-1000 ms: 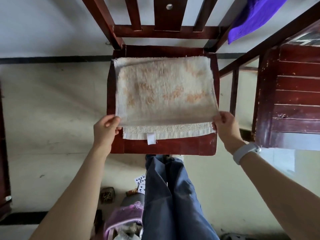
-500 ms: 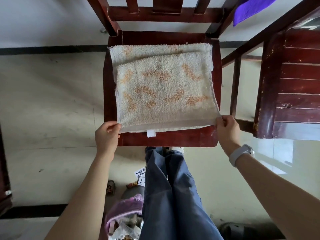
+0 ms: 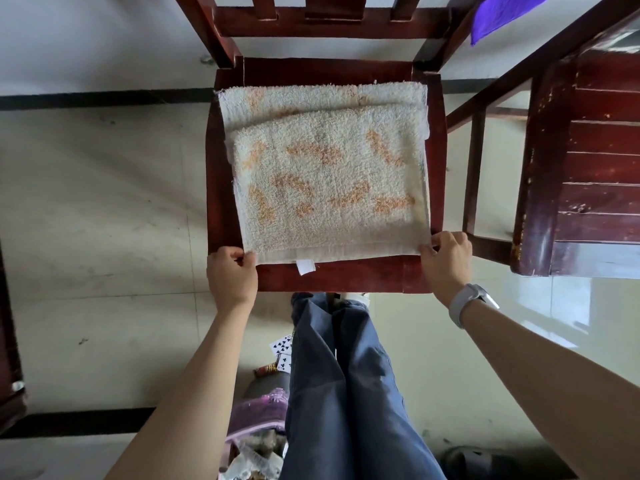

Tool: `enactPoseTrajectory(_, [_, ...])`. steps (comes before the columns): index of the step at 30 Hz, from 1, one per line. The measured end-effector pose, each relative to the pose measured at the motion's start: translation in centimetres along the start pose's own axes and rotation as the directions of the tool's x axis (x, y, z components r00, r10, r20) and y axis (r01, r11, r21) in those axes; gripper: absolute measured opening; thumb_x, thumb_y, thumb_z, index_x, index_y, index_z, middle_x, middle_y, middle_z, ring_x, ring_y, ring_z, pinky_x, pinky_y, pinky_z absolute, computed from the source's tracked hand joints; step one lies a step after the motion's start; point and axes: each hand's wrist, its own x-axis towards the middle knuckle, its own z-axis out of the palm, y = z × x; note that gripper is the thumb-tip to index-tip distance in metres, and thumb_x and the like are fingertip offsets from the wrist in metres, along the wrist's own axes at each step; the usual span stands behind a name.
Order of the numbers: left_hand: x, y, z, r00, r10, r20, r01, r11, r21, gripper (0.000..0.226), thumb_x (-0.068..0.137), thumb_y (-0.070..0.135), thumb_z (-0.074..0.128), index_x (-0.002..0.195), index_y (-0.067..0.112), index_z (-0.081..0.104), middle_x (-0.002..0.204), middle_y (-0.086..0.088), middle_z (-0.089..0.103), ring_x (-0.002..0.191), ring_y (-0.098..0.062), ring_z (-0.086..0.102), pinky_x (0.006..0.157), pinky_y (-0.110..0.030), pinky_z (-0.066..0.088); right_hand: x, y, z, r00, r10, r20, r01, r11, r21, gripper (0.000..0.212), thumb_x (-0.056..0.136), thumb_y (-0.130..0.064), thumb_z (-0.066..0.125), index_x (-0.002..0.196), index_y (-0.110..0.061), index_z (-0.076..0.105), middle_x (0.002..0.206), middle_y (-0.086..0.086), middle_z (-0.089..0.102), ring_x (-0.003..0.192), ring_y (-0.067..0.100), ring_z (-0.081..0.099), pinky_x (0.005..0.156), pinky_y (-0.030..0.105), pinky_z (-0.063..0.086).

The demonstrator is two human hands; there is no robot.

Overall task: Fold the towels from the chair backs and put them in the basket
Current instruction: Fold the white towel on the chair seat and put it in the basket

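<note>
A cream towel with orange marks (image 3: 325,174) lies folded on the seat of a dark red wooden chair (image 3: 346,277). Its upper layer lies over the lower one, leaving a strip of the lower layer showing at the far edge. My left hand (image 3: 231,277) pinches the near left corner of the towel. My right hand (image 3: 446,263), with a white watch on the wrist, pinches the near right corner. A white label hangs from the near edge. A purple towel (image 3: 498,12) hangs at the top right over a chair back.
A second dark red wooden chair (image 3: 595,174) stands close on the right. A purple container (image 3: 256,417) holding crumpled items sits on the floor by my legs, with playing cards (image 3: 282,346) scattered next to it. A dark shoe lies at the bottom right.
My hands have brought the towel's upper layer down toward me onto the seat, so it lies flat and its near edge covers the lower layer. The view has tilted further down.
</note>
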Motion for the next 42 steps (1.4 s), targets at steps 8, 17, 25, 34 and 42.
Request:
enactPoseTrajectory(8, [0.3, 0.6, -0.1, 0.969, -0.230, 0.090, 0.243, 0.955, -0.169, 0.012, 0.079, 0.014, 0.066, 0.086, 0.007, 0.060, 0.091, -0.009, 0.063, 0.083, -0.021, 0.055, 0.077, -0.028, 0.041, 0.1, -1.5, -0.4, 0.996, 0.094, 0.010, -0.092, 0.946, 0.312, 0.021, 0.087, -0.020, 0.053, 0.087, 0.000, 0.061, 0.074, -0.009, 0.043, 0.094, 0.023, 0.049, 0.075, 0.028, 0.036])
enactPoseTrajectory(17, [0.7, 0.6, -3.6, 0.884, -0.325, 0.337, 0.468, 0.642, -0.608, 0.011, 0.082, 0.006, 0.064, 0.075, 0.009, 0.056, 0.083, -0.007, 0.056, 0.078, -0.012, 0.057, 0.075, -0.023, 0.049, 0.4, -0.3, -2.9, 0.988, 0.081, 0.133, -0.134, 0.880, 0.455, 0.014, 0.087, -0.016, 0.058, 0.097, -0.007, 0.061, 0.070, -0.002, 0.056, 0.058, 0.014, 0.052, 0.051, 0.018, 0.045])
enactPoseTrajectory(25, [-1.8, 3.6, -8.8, 0.948, -0.175, 0.267, 0.314, 0.665, -0.678, 0.020, 0.081, 0.004, 0.066, 0.086, 0.023, 0.063, 0.102, 0.002, 0.060, 0.088, -0.012, 0.060, 0.072, -0.023, 0.047, -2.3, -1.4, -8.4, 0.990, 0.022, 0.138, -0.115, 0.695, 0.709, 0.028, 0.086, -0.001, 0.047, 0.077, -0.027, 0.051, 0.077, 0.004, 0.055, 0.067, 0.023, 0.054, 0.050, 0.020, 0.042])
enactPoseTrajectory(34, [-4.6, 10.5, -17.4, 0.980, 0.105, 0.168, 0.056, 0.669, -0.741, 0.019, 0.085, 0.003, 0.061, 0.096, 0.016, 0.067, 0.089, 0.003, 0.067, 0.077, -0.002, 0.065, 0.066, -0.010, 0.050, -6.5, -6.6, -17.1, 0.965, -0.246, 0.095, 0.157, 0.825, 0.544, 0.031, 0.081, 0.006, 0.050, 0.096, -0.019, 0.061, 0.094, 0.005, 0.049, 0.079, 0.017, 0.050, 0.084, 0.048, 0.052])
enactPoseTrajectory(42, [-6.4, 12.8, -21.5, 0.830, 0.557, 0.036, -0.549, 0.825, -0.134, 0.029, 0.072, -0.003, 0.072, 0.100, -0.001, 0.069, 0.096, -0.017, 0.056, 0.075, -0.027, 0.060, 0.074, -0.007, 0.042, -8.7, -8.0, -23.1, 0.784, -0.599, -0.164, 0.604, 0.797, -0.020, 0.021, 0.092, -0.013, 0.051, 0.106, -0.002, 0.062, 0.097, 0.011, 0.054, 0.080, 0.029, 0.056, 0.072, 0.038, 0.049])
